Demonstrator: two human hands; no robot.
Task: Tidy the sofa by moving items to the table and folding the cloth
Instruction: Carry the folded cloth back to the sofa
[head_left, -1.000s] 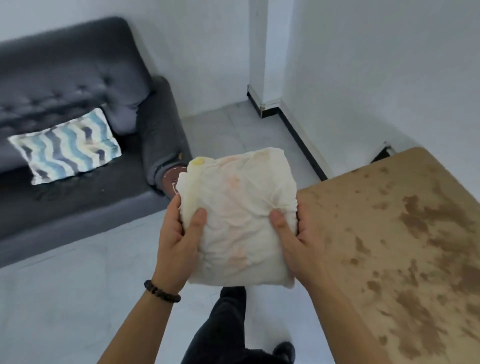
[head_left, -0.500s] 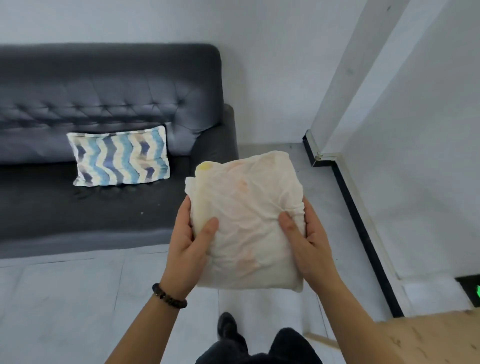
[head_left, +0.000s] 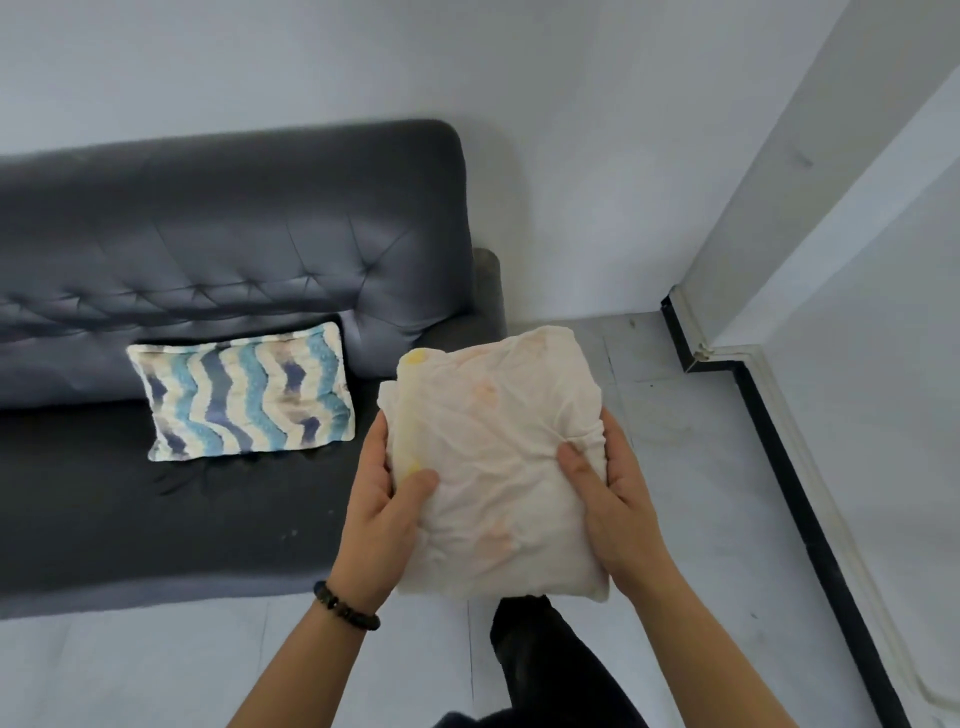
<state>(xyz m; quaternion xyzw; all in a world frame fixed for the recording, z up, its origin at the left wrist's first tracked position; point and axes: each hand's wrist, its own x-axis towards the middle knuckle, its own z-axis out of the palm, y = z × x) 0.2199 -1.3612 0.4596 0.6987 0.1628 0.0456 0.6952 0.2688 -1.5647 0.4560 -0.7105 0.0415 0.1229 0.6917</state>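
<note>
A folded white cloth (head_left: 498, 457) with faint orange and yellow marks is held in front of me, above the floor near the sofa's right end. My left hand (head_left: 382, 512) grips its left edge, thumb on top. Its right edge is gripped by my right hand (head_left: 613, 499). The dark grey sofa (head_left: 218, 249) stretches across the left of the view. A cushion (head_left: 244, 397) with blue and cream wavy stripes leans against its backrest. The table is out of view.
Grey tiled floor (head_left: 691, 467) lies ahead and to the right. A white wall with a black skirting strip (head_left: 810, 519) runs along the right side. My dark trouser leg and foot (head_left: 535, 654) are below the cloth.
My view has swung left from the table to the sofa, so the table has left the frame and the sofa looks closer. Both hands keep the same grip on the folded cloth.
</note>
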